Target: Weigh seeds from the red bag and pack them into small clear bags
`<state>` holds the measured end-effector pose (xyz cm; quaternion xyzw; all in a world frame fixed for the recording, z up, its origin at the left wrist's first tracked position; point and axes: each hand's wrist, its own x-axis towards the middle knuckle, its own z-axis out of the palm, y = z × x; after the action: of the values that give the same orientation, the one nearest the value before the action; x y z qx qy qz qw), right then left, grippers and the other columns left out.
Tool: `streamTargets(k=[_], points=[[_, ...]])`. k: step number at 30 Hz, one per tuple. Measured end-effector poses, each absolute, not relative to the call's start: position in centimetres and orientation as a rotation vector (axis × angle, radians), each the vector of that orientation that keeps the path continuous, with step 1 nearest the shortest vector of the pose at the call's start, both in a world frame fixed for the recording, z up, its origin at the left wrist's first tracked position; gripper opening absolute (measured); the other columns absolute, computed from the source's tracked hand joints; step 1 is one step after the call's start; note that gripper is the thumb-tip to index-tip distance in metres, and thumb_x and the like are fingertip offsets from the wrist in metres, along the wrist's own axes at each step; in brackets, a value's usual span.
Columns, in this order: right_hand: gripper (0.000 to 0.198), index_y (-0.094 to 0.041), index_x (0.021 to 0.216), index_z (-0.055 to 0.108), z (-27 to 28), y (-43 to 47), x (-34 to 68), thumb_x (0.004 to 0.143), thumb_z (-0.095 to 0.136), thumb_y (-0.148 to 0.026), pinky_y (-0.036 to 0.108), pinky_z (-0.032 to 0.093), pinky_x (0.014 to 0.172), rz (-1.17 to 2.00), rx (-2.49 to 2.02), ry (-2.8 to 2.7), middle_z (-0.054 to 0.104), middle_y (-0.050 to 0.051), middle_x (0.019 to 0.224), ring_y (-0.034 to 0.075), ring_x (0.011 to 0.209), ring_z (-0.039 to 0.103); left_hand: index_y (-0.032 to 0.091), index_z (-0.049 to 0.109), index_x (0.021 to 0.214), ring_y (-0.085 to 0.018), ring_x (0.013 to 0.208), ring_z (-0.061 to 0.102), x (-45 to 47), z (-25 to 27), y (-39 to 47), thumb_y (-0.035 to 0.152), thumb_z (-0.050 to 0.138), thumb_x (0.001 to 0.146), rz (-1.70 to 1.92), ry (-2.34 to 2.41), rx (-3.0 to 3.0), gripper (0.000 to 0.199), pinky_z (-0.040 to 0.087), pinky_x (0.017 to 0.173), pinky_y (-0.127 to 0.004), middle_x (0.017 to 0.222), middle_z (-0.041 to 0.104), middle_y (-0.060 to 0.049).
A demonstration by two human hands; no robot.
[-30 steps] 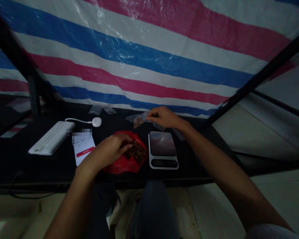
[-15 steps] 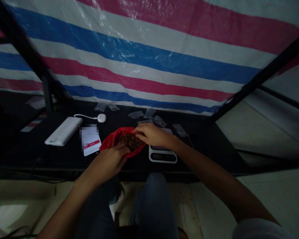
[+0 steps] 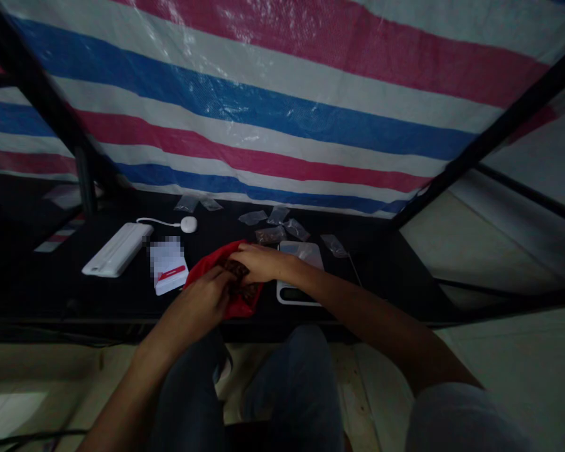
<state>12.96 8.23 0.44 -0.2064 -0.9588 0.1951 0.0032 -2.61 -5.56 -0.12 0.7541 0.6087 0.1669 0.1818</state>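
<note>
A red plastic bag (image 3: 242, 309) lies open near the table's front edge, holding a heap of small dark brown pieces (image 3: 248, 292) whose kind I cannot make out. My left hand (image 3: 208, 296) is closed over the bag's near left rim, its fingertips partly hidden. From the right, my right hand (image 3: 260, 262) reaches into the bag with its fingers bent down among the pieces; what they pinch is hidden. Just right of the bag, partly under my right forearm, is a white digital scale (image 3: 286, 294) with a small clear bag on it.
Several small clear plastic bags (image 3: 277, 215) lie along the back of the black table; one filled bag (image 3: 270, 235) shows brown contents. To the left are a white elongated device (image 3: 117, 250), a corded white round piece (image 3: 189, 224) and a white packet (image 3: 172, 284). Striped sheeting (image 3: 263, 125) hangs behind.
My right hand has moved left and deeper into the red bag, close to my left hand. The bag's opening has narrowed and its near side has come forward. More of the scale's top shows.
</note>
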Motion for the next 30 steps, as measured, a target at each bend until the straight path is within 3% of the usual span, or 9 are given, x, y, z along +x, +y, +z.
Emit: streamTargets(k=[2,6,11,15,21,26,30], points=[[0.030,-0.013,0.108,0.072,0.4,8.4,13.0,0.081,0.084,-0.017,0.033,0.052,0.088,0.583,-0.650,-3.040,0.073,0.013,0.114,0.024,0.104,0.069,0.015,0.067,0.127,-0.032,0.119,0.067,-2.7,-0.8,-3.9,0.023,0.052,0.096,0.388,1.799,2.171,0.035,0.053,0.104,-0.044,0.133,0.068,-0.018],[0.011,-0.010,0.099,0.075,1.0,9.0,13.6,0.088,0.073,-0.009,0.031,0.050,0.087,0.604,-0.668,-3.087,0.078,0.013,0.104,0.023,0.100,0.071,0.011,0.061,0.138,-0.038,0.126,0.063,-2.6,-1.3,-2.0,0.023,0.071,0.084,0.201,1.902,2.162,0.056,0.053,0.104,-0.047,0.142,0.061,-0.021],[0.015,-0.016,0.096,0.079,1.9,9.3,14.1,0.088,0.070,-0.006,0.026,0.049,0.081,0.655,-0.700,-3.073,0.081,0.005,0.097,0.019,0.092,0.073,0.013,0.068,0.130,-0.036,0.114,0.070,-2.1,-0.9,-1.7,0.021,0.068,0.087,0.184,1.879,2.153,0.044,0.056,0.098,-0.045,0.133,0.067,-0.017],[0.018,-0.016,0.101,0.081,2.5,9.6,14.5,0.090,0.069,-0.008,0.027,0.049,0.084,0.639,-0.733,-3.050,0.082,0.007,0.102,0.019,0.095,0.074,0.014,0.071,0.127,-0.035,0.111,0.072,-2.3,-0.9,-1.6,0.021,0.065,0.089,0.225,1.871,2.142,0.039,0.056,0.098,-0.044,0.133,0.068,-0.016],[0.022,-0.015,0.108,0.081,3.5,9.7,15.9,0.091,0.069,-0.008,0.025,0.050,0.082,0.758,-0.740,-2.952,0.083,0.009,0.105,0.018,0.093,0.075,0.014,0.065,0.141,-0.036,0.118,0.070,-2.5,-1.6,-1.2,0.022,0.072,0.084,0.238,1.862,2.141,0.058,0.055,0.103,-0.043,0.140,0.066,-0.018],[0.022,-0.018,0.107,0.082,6.0,10.4,19.3,0.093,0.067,-0.011,0.025,0.049,0.081,0.784,-0.749,-2.875,0.083,0.007,0.106,0.018,0.094,0.076,0.016,0.073,0.128,-0.034,0.114,0.072,-2.2,-1.4,-1.4,0.024,0.064,0.091,0.274,1.870,2.119,0.039,0.056,0.101,-0.045,0.138,0.069,-0.015],[0.021,-0.016,0.106,0.083,8.6,11.4,23.3,0.091,0.069,-0.013,0.025,0.049,0.076,0.693,-0.938,-2.892,0.083,0.006,0.099,0.020,0.089,0.076,0.016,0.075,0.124,-0.034,0.118,0.071,-1.9,-1.2,-2.1,0.021,0.057,0.094,0.346,1.887,2.099,0.035,0.056,0.103,-0.044,0.138,0.070,-0.014]])
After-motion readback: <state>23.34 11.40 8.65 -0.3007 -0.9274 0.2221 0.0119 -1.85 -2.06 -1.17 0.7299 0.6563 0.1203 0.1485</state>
